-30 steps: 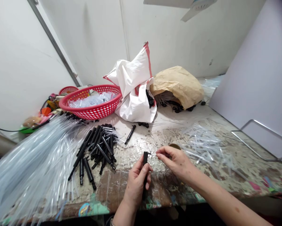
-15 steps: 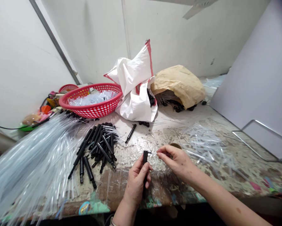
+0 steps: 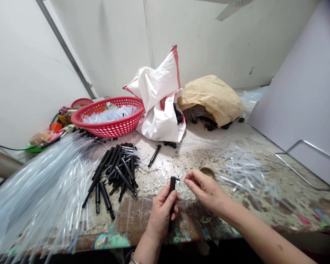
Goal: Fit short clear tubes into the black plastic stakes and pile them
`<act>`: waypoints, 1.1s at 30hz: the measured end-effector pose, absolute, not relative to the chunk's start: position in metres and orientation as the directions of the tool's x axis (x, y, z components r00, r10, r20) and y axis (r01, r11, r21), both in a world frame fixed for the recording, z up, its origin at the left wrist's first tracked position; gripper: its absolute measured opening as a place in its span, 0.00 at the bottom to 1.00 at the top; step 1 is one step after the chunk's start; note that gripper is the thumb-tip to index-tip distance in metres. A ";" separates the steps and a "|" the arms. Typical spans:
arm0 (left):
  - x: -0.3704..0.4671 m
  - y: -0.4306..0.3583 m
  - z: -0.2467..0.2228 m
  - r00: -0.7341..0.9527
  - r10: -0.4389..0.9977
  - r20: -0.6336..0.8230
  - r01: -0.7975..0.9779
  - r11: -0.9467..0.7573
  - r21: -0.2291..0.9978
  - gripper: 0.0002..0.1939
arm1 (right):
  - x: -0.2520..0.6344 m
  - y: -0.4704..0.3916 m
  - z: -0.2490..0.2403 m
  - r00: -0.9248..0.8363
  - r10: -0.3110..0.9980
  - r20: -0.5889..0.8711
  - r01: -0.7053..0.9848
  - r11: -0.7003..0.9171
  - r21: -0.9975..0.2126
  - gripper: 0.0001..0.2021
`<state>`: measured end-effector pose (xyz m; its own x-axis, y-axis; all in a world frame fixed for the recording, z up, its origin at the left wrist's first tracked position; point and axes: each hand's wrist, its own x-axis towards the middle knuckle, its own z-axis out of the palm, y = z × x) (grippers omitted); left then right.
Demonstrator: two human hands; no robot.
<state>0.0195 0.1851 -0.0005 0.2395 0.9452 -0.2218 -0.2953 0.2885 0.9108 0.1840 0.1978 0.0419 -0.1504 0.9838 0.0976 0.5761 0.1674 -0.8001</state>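
While the left hand (image 3: 162, 211) curls closed around an upright black tube (image 3: 172, 185) above the front edge of the table (image 3: 138, 220), the right hand (image 3: 202, 187) pinches a thin clear straw (image 3: 181, 179), its far end at the short side nozzle near the tube's top. More black tubes (image 3: 123, 177) lie heaped at left beside long clear strands (image 3: 40, 179); loose clear straws (image 3: 229, 180) scatter at right.

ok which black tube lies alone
The tube in front of the white sack; the others lie in the pile, bar the held tube in the left hand.
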 end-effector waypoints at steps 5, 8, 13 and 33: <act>0.021 0.184 -0.004 0.272 0.930 -0.248 -0.250 0.318 0.915 0.23 | 0.183 0.199 0.035 -0.245 0.967 0.071 0.656 0.219 -0.722 0.13; 0.022 0.184 -0.005 0.310 0.917 -0.250 -0.267 0.336 0.903 0.23 | 0.184 0.202 0.031 -0.263 0.960 0.093 0.695 0.255 -0.672 0.15; 0.022 0.185 -0.003 0.355 0.897 -0.265 -0.302 0.378 0.875 0.26 | 0.183 0.207 0.029 -0.295 0.952 0.081 0.743 0.282 -0.607 0.15; -0.076 0.236 0.033 -0.375 0.897 0.235 0.433 -0.055 0.900 0.32 | 0.281 0.219 0.046 0.114 0.993 -0.023 0.723 -0.099 -0.683 0.16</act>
<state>-0.0756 0.2360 0.0326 -0.3749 0.8969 0.2348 0.4326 -0.0548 0.8999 0.2813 0.2191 0.0460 0.1141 0.9932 -0.0233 0.7233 -0.0991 -0.6834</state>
